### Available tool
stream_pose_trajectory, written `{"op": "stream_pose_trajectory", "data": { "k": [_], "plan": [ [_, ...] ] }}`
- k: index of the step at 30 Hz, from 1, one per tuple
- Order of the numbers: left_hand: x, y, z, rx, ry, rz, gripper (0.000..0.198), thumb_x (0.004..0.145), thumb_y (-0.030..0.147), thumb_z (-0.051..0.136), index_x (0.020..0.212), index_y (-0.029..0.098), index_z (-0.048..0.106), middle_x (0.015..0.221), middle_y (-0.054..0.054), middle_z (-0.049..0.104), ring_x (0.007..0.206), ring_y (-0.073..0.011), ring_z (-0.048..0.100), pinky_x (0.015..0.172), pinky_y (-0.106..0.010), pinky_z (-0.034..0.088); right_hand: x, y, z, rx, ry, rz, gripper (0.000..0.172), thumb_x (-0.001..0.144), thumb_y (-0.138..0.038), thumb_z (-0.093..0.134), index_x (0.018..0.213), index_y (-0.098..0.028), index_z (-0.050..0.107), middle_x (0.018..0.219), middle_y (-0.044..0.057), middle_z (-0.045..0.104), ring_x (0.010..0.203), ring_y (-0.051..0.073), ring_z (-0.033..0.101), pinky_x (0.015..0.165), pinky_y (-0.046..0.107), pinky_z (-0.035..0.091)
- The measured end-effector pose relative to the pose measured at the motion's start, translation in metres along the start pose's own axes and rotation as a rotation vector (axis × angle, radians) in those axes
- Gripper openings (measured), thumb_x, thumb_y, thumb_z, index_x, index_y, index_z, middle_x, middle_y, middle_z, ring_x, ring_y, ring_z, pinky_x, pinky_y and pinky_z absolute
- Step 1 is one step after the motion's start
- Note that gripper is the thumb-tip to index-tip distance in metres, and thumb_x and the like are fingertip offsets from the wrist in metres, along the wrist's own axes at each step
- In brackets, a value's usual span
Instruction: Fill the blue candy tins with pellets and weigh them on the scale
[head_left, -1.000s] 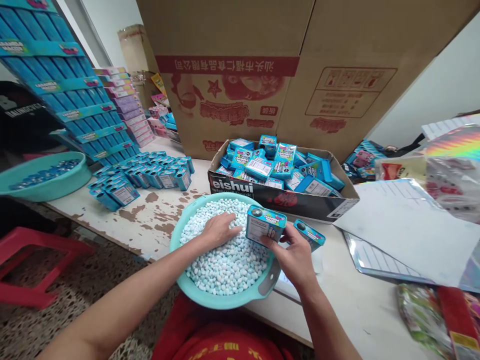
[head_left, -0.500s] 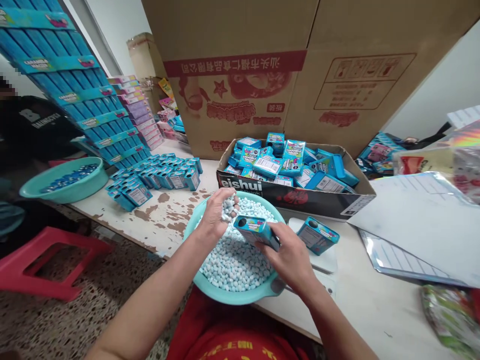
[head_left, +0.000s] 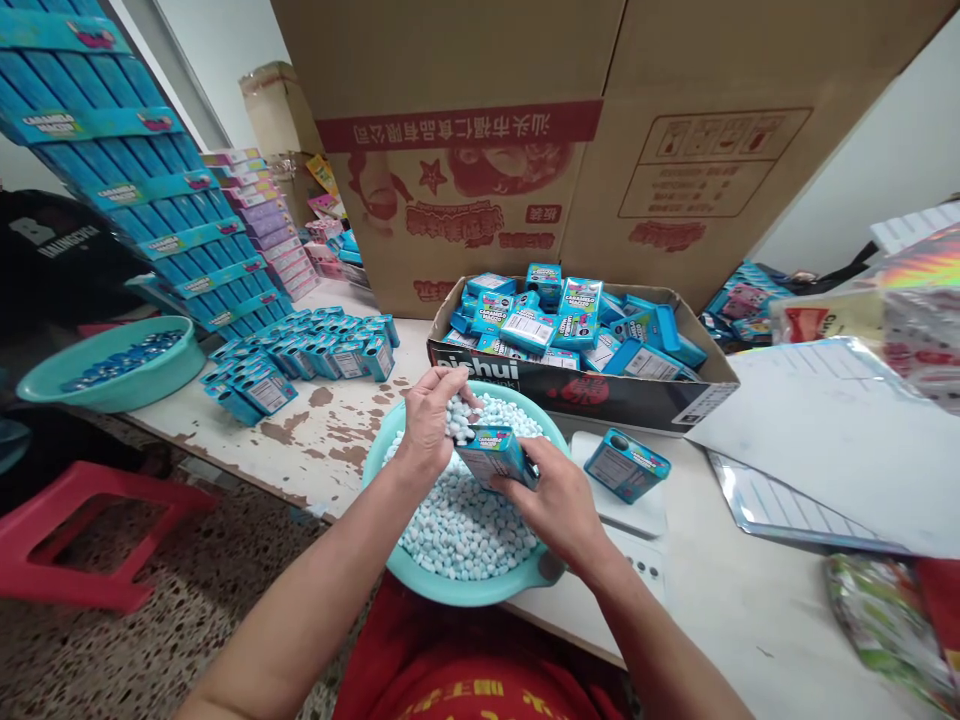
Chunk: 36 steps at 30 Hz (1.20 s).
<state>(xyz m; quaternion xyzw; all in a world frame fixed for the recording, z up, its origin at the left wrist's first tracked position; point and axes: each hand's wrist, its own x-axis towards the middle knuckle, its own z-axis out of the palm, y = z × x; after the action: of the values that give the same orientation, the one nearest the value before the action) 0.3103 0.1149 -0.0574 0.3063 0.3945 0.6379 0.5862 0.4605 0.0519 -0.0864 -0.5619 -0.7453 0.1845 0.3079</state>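
My left hand (head_left: 433, 418) is cupped around a heap of small pale blue and white candies (head_left: 458, 418), held right at the hole in the top of a blue candy box (head_left: 491, 455). My right hand (head_left: 556, 500) grips that box by its right end, tilted, over a turquoise basin (head_left: 420, 592). Loose pale candies (head_left: 472, 535) fill the basin. To the right, a second blue box (head_left: 627, 465) with a round opening stands on a white scale (head_left: 637, 515).
Behind the basin is a black carton (head_left: 577, 392) of blue boxes. More boxes (head_left: 330, 345) stand at the left beside a second turquoise basin (head_left: 112, 390) and a tall stack (head_left: 135, 180). Plastic sheets (head_left: 817, 440) lie right. A red stool (head_left: 97, 540) is on the floor.
The box in my right hand has moved left and its opening now meets the candies in my left hand. My left hand has turned slightly toward the box.
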Motion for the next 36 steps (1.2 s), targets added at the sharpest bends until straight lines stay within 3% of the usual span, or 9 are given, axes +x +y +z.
{"op": "stream_pose_trajectory", "data": {
  "k": [10,15,24,31,36],
  "plan": [
    [0.002,-0.006,-0.002,0.068,-0.006,0.031,0.028,0.064,0.037,0.074,0.073,0.017,0.056,0.051,0.006,0.053,0.043,-0.0080,0.051,0.044,-0.020,0.039,0.002,0.001,0.004,0.034,-0.033,0.025,0.020,0.075,-0.026,0.067,0.092,-0.021,0.059,0.091,0.004,0.062,0.086,0.023,0.056,0.074,0.033,0.040],
    [0.001,-0.007,-0.001,0.095,0.040,0.025,0.032,0.061,0.040,0.076,0.075,0.017,0.058,0.061,0.004,0.058,0.052,-0.0092,0.056,0.048,-0.020,0.045,0.001,0.000,0.005,0.033,0.010,0.034,0.019,0.074,-0.027,0.066,0.090,-0.020,0.060,0.089,0.004,0.062,0.084,0.022,0.055,0.072,0.033,0.040],
    [-0.001,-0.004,0.003,0.101,-0.008,-0.002,0.032,0.064,0.041,0.073,0.069,0.017,0.053,0.056,0.005,0.055,0.046,-0.0070,0.050,0.042,-0.018,0.038,0.000,0.004,0.008,0.101,0.016,0.038,0.022,0.073,-0.023,0.066,0.094,-0.021,0.061,0.091,0.004,0.062,0.087,0.024,0.055,0.076,0.035,0.041],
    [-0.009,0.008,0.010,0.084,-0.065,0.008,0.027,0.068,0.037,0.071,0.069,0.018,0.052,0.052,0.006,0.050,0.038,-0.0039,0.042,0.035,-0.016,0.023,-0.002,0.002,0.007,0.228,0.043,0.059,0.026,0.073,-0.023,0.066,0.100,-0.023,0.064,0.094,0.003,0.063,0.089,0.023,0.055,0.075,0.033,0.043],
    [-0.007,0.010,0.014,0.070,-0.046,0.092,0.024,0.069,0.034,0.070,0.069,0.017,0.053,0.050,0.006,0.050,0.041,-0.0048,0.044,0.038,-0.017,0.027,0.001,-0.001,0.014,0.272,0.115,0.075,0.029,0.072,-0.024,0.067,0.101,-0.021,0.064,0.096,0.004,0.063,0.091,0.023,0.056,0.076,0.034,0.043]
  ]
}}
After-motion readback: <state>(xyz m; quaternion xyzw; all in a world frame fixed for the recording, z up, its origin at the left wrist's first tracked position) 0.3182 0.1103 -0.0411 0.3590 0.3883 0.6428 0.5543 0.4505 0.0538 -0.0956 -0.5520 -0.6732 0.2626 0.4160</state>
